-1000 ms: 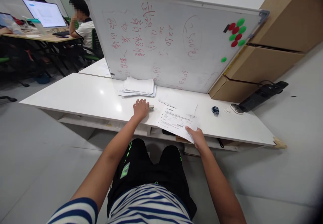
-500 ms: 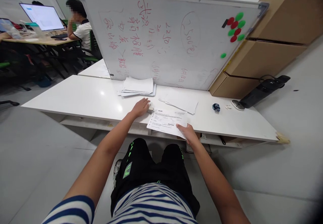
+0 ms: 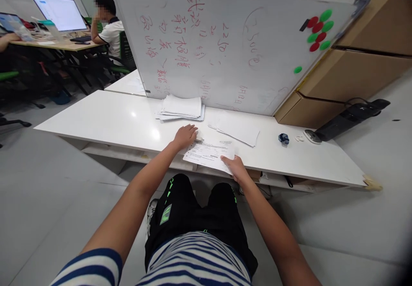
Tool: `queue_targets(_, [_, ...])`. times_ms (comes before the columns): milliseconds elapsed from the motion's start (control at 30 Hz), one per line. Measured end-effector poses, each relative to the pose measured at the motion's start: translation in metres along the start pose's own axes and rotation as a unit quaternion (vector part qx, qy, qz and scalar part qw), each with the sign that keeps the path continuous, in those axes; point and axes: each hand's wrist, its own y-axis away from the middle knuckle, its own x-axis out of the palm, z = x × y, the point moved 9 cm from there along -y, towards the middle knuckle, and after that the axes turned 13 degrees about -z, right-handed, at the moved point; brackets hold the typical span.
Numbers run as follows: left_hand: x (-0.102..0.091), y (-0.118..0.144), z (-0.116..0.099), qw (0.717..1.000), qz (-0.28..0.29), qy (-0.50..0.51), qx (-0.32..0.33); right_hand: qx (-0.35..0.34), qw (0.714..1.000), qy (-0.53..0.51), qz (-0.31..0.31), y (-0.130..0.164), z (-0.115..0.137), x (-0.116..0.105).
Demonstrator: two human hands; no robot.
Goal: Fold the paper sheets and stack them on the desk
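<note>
The printed sheet (image 3: 209,153) lies at the near edge of the white tabletop (image 3: 106,120), close to the middle of that edge, and its near corner sticks out a little past the edge. The right hand (image 3: 236,168) holds that near corner, with the thumb on top and the grip pinched shut on the paper. The left hand (image 3: 185,135) lies flat on the tabletop just beside the sheet's far left corner. Its fingers are spread out over a small grey thing (image 3: 198,139), and most of that thing is hidden, so I cannot tell if the hand holds it.

The left part of the tabletop is bare and wide. The right part has open room near the front edge too.

Past the hands there are two lots of paper. One is a few loose sheets (image 3: 236,129) in the middle. The other is a paper stack (image 3: 182,108) by the far edge. One small dark blue thing (image 3: 283,138) sits to the right. One whiteboard (image 3: 225,45) leans at the far edge, with eight round magnets (image 3: 317,30), four red and four green. One black device (image 3: 349,116) lies at the far right corner.
</note>
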Motion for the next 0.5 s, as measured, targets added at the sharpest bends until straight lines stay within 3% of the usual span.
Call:
queue_targets(233, [0.001,0.003,-0.007,0.998,0.001,-0.061,0.015,0.002,1.000,-0.005,-0.007,0.000,-0.011,0.002])
queue_targets(500, [0.001,0.000,-0.002,1.000,0.005,-0.022,0.006,-0.019,1.000,0.001,-0.015,0.017,-0.003,-0.002])
